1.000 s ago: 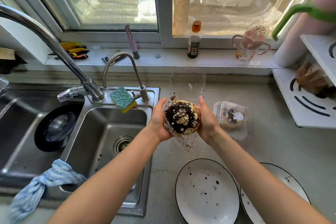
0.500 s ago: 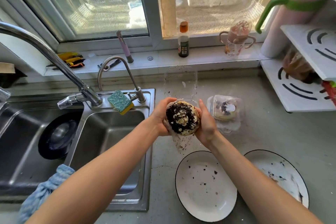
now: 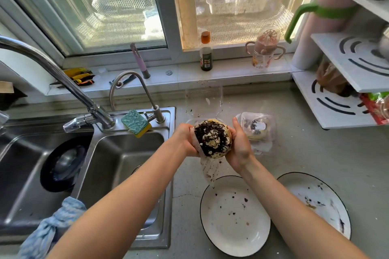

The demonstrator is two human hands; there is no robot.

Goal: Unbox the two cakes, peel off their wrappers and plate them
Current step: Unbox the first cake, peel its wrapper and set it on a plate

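I hold a round cake (image 3: 212, 137) topped with dark crumbs and cream above the counter, tilted toward me. My left hand (image 3: 186, 140) grips its left side and my right hand (image 3: 240, 143) its right side. A clear wrapper strip (image 3: 209, 169) hangs loose from the cake's underside, above the nearer white plate (image 3: 233, 227). A second white plate (image 3: 320, 195) lies to the right. An open clear box (image 3: 203, 102) stands behind the cake. The second cake sits inside a closed clear box (image 3: 257, 127) to the right.
A steel double sink (image 3: 117, 157) with two taps (image 3: 88, 103) and a sponge (image 3: 135, 121) lies left; a blue cloth (image 3: 52, 225) hangs on its front edge. A white shelf rack (image 3: 345, 82) stands at the right. A bottle (image 3: 205, 52) and a cup (image 3: 265, 48) stand on the windowsill.
The view has shifted so the plates sit further into frame. Both hands keep the cake, which has turned slightly, and the wrapper strip hangs lower beneath it.
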